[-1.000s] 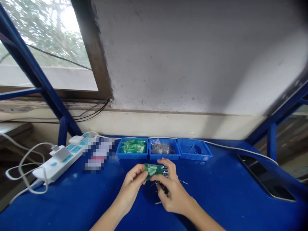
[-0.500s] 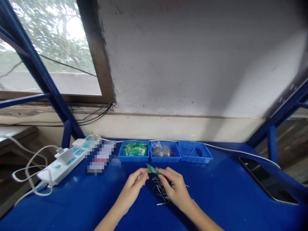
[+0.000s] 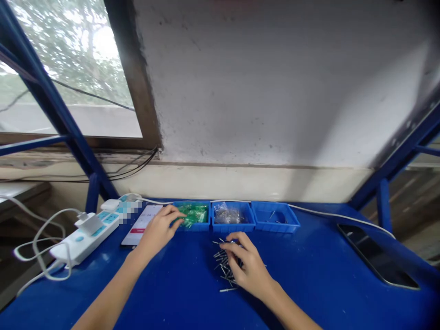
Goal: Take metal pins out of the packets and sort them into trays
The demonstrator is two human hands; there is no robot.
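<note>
My left hand reaches over the left blue tray, its thumb and forefinger apart at the green packets inside. The fingertips touch or nearly touch a packet at the tray's left side. Over a loose pile of blind rivets on the blue table, my right hand hovers with bent, parted fingers and nothing visible between them. It hides the right part of the pile. One rivet lies at the pile's near edge.
Clear packets fill the middle tray, and a few rivets lie in the right tray. A lit phone and a white power strip with cables are at left. A dark phone lies at right.
Both hands held a green packet between them. My left hand has carried it away to the left tray and its fingers have parted. My right hand has let go and stays above the rivets.
</note>
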